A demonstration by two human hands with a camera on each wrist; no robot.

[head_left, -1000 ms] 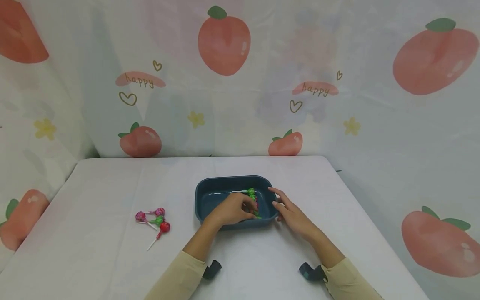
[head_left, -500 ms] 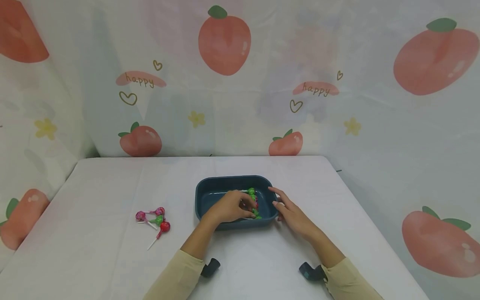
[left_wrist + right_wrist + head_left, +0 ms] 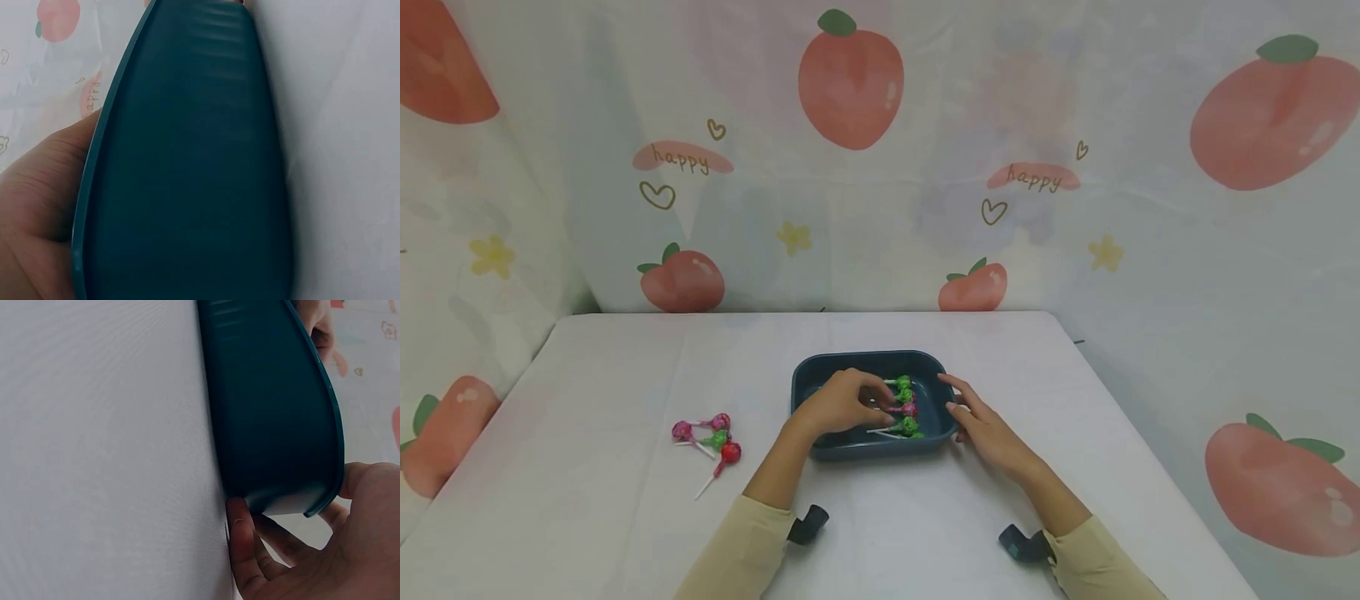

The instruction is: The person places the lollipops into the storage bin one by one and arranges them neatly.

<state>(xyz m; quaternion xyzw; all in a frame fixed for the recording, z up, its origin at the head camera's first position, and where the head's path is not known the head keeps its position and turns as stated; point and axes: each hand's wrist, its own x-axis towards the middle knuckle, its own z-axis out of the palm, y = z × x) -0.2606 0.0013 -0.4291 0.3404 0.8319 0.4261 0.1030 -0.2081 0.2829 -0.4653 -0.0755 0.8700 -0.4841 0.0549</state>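
A deep dark teal tray stands on the table with several lollipops inside. Their heads line up near its right end: green lollipops and a pink lollipop, sticks pointing left. My left hand hovers inside the tray, thumb and fingers apart, fingertips close to the sticks and partly covering them. My right hand grips the tray's right end; in the right wrist view, its thumb is at the rim and other fingers curl low against the outer wall. The tray's side wall fills most of the left wrist view.
On the white table, left of the tray, lies a loose group of lollipops: a red lollipop, a green lollipop and pink lollipops. A fruit-printed cloth hangs behind the table.
My left hand has drawn back to the left from the lollipop heads, and its fingers have parted. More of the green and pink lollipops shows. My right hand stays at the tray's end.
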